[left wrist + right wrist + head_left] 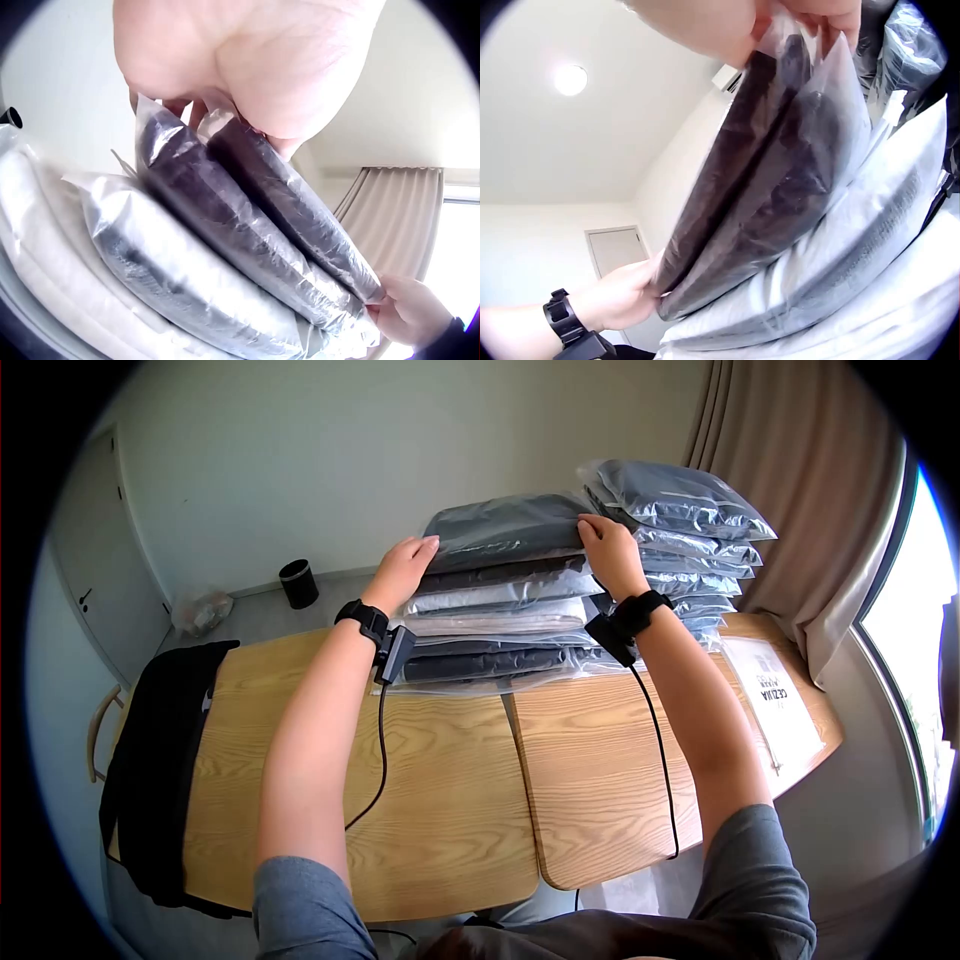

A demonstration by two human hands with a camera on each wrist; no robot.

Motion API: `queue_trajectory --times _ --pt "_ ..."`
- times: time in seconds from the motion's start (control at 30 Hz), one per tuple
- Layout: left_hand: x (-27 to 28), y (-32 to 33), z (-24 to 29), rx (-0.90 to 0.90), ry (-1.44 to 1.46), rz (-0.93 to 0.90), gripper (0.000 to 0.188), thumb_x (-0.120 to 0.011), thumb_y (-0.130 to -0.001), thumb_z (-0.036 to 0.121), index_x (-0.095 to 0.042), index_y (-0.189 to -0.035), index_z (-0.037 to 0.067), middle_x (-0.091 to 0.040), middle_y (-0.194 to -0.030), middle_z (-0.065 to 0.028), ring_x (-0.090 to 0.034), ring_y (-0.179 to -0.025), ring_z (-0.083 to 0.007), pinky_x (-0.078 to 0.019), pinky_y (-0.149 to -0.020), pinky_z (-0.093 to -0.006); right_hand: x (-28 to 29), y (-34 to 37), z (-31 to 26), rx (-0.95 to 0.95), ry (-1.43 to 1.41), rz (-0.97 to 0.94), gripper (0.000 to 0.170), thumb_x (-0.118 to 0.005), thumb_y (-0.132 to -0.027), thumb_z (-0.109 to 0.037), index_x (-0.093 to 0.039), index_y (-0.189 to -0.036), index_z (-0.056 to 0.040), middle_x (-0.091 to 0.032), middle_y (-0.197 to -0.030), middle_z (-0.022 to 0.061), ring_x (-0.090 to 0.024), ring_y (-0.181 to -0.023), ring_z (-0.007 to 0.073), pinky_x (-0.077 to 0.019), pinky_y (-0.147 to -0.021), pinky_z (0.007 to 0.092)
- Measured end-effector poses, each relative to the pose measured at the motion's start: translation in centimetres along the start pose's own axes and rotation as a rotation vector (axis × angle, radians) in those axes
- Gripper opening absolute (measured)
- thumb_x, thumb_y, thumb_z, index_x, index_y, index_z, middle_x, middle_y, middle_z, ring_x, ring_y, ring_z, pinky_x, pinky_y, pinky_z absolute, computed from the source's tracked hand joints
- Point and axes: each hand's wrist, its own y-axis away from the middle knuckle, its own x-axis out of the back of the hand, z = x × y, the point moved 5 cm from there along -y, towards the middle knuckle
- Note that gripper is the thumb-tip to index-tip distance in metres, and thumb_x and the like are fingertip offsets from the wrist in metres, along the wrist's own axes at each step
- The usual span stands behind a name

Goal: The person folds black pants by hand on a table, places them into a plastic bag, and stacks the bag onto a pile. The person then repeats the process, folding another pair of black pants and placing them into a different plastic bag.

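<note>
A clear plastic bag with dark folded fabric [510, 530] lies on top of the nearer stack of bagged fabric [500, 622]. My left hand [403, 570] grips its left end, and my right hand [614, 556] pinches its right end. In the left wrist view, the left palm [247, 60] is over the bag's corner, with the fingertips partly hidden behind the plastic. From the right wrist, the right hand [810, 19] shows thumb and fingers on opposite sides of the bag's edge. Just below is another dark bag [780, 191], above paler ones.
A second stack of bagged dark fabric [690, 510] stands right beside the first. Black cloth [160, 760] drapes over the left end of the wooden table [430, 800]. A printed plastic bag [775, 700] lies at the right. Wrist-camera cables [660, 750] trail over the tabletop.
</note>
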Motion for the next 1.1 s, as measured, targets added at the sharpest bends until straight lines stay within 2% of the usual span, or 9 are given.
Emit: queue_trajectory --times 0.17,0.33,0.43,0.57,0.67,0.7,0.77,0.93,1.1 --pt "3.7 0.6 1.5 -0.066 -0.110 0.427 0.057 -0.048 -0.093 0.042 -0.047 -0.128 -0.003 -0.051 -0.127 -0.0242 -0.047 -0.121 -0.0370 -0.0355 -0.102 -0.0409 0.8 0.6 -2.5 0.141 0.188 0.131 0.037 -0.059 -0.084 -0.035 -0.066 -0.108 -0.0079 -0.061 -0.107 0.0188 -0.053 -0.105 0.0402 -0.0430 -0.092 0.0446" --pt "7.1 3.8 1.1 -0.015 -0.248 0.423 0.063 -0.049 -0.092 0.045 -0.045 -0.128 -0.006 -0.048 -0.129 -0.0272 -0.043 -0.123 -0.0395 -0.0331 -0.104 -0.0434 1.7 3.5 -5.8 0.316 0.528 0.259 0.046 -0.062 -0.082 -0.036 -0.059 -0.119 -0.0097 -0.055 -0.119 0.0232 -0.048 -0.114 0.0415 -0.0395 -0.097 0.0473" --pt "11.5 6.6 0.9 0.029 -0.424 0.365 0.065 -0.051 -0.090 0.047 -0.043 -0.131 -0.003 -0.046 -0.132 -0.0264 -0.042 -0.125 -0.0387 -0.0325 -0.105 -0.0427 1.9 4.4 -7.7 0.464 0.370 0.235 0.048 -0.063 -0.082 -0.031 -0.056 -0.122 -0.0063 -0.053 -0.124 0.0229 -0.047 -0.118 0.0370 -0.0372 -0.100 0.0442" --pt "19.6 13.4 -0.2 0.257 -0.639 0.251 0.065 -0.054 -0.088 0.045 -0.042 -0.134 -0.001 -0.044 -0.135 -0.0247 -0.041 -0.127 -0.0365 -0.0322 -0.106 -0.0418 2.2 10.2 -12.1 0.204 -0.271 -0.079 0.045 -0.062 -0.086 -0.022 -0.052 -0.127 -0.0054 -0.053 -0.130 0.0134 -0.047 -0.123 0.0237 -0.0334 -0.103 0.0360" --pt "25.6 22.6 -0.3 0.474 -0.557 0.197 0.062 -0.057 -0.089 0.042 -0.040 -0.137 0.006 -0.043 -0.139 -0.0164 -0.040 -0.129 -0.0302 -0.0330 -0.105 -0.0369 3.2 15.6 -13.3 0.218 -0.288 -0.246 0.042 -0.058 -0.089 -0.017 -0.051 -0.128 -0.0028 -0.053 -0.131 0.0111 -0.050 -0.120 0.0221 -0.0334 -0.103 0.0348" --pt "27.8 26.1 -1.1 0.462 -0.546 0.272 0.059 -0.059 -0.088 0.038 -0.043 -0.134 0.005 -0.049 -0.134 -0.0178 -0.049 -0.121 -0.0302 -0.0393 -0.100 -0.0360 3.8 17.4 -12.8 0.235 -0.259 -0.301 0.041 -0.057 -0.089 -0.015 -0.051 -0.127 -0.0018 -0.053 -0.131 0.0112 -0.051 -0.118 0.0222 -0.0335 -0.103 0.0345" --pt "31.2 34.1 -4.1 0.509 -0.452 0.322 0.055 -0.062 -0.087 0.031 -0.046 -0.130 0.001 -0.053 -0.129 -0.0188 -0.051 -0.118 -0.0297 -0.0400 -0.099 -0.0345 5.0 21.1 -11.4 0.245 -0.266 -0.304 0.039 -0.057 -0.089 -0.015 -0.052 -0.126 -0.0009 -0.054 -0.130 0.0115 -0.051 -0.118 0.0212 -0.0340 -0.102 0.0332" --pt "37.2 54.3 -8.9 0.945 -0.680 0.311 0.059 -0.066 -0.081 0.026 -0.046 -0.130 0.001 -0.052 -0.128 -0.0216 -0.049 -0.120 -0.0333 -0.0394 -0.100 -0.0360 6.5 28.8 -6.5 -0.166 -0.339 -0.282 0.030 -0.053 -0.093 -0.015 -0.057 -0.118 -0.0001 -0.059 -0.120 0.0095 -0.054 -0.107 0.0177 -0.0389 -0.094 0.0305" --pt "38.0 62.4 -10.6 1.081 -0.804 0.395 0.069 -0.067 -0.076 0.021 -0.039 -0.135 0.000 -0.052 -0.125 -0.0251 -0.050 -0.117 -0.0366 -0.0419 -0.098 -0.0407 2.8 35.4 -4.4 -0.385 -0.510 -0.229 0.020 -0.053 -0.093 -0.015 -0.062 -0.104 -0.0021 -0.064 -0.101 0.0050 -0.055 -0.083 0.0095 -0.0403 -0.071 0.0220"
